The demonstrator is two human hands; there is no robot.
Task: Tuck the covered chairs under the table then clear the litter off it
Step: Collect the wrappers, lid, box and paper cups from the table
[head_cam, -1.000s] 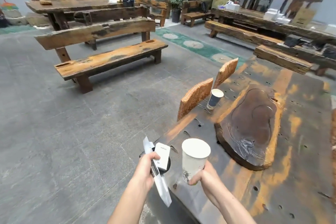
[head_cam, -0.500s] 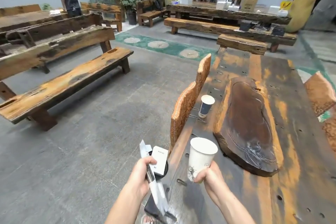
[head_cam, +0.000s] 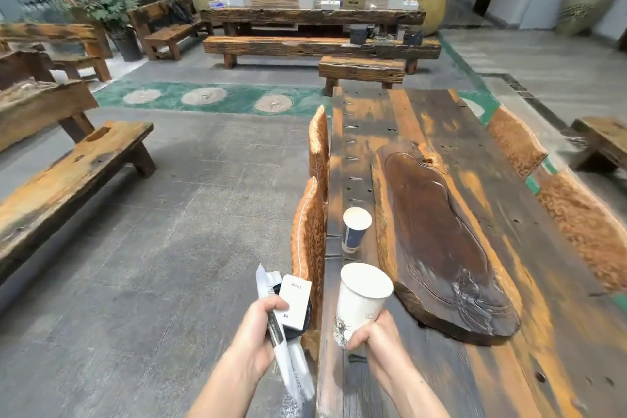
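My right hand (head_cam: 369,338) grips a white paper cup (head_cam: 359,302) by its base, upright over the near left edge of the long wooden table (head_cam: 529,299). My left hand (head_cam: 256,332) holds a bundle of litter: a small white box (head_cam: 296,300), a black lid (head_cam: 307,319) and a long white wrapper (head_cam: 291,366), just left of the table edge. A blue and white paper cup (head_cam: 354,231) stands on the table beyond my hands. Two covered chairs (head_cam: 310,244) (head_cam: 319,149) are pushed against the table's left side; two more (head_cam: 515,142) (head_cam: 583,227) line the right side.
A dark carved wooden tray (head_cam: 441,241) lies along the table's middle. A wooden bench (head_cam: 64,180) stands on the grey floor to the left. Further benches and a table with white boxes (head_cam: 312,12) fill the back. A low stool (head_cam: 604,139) sits at far right.
My view has swung right, so the table now runs straight ahead. Both hands keep the same grip on the litter and the white cup. The person at the back left is out of view.
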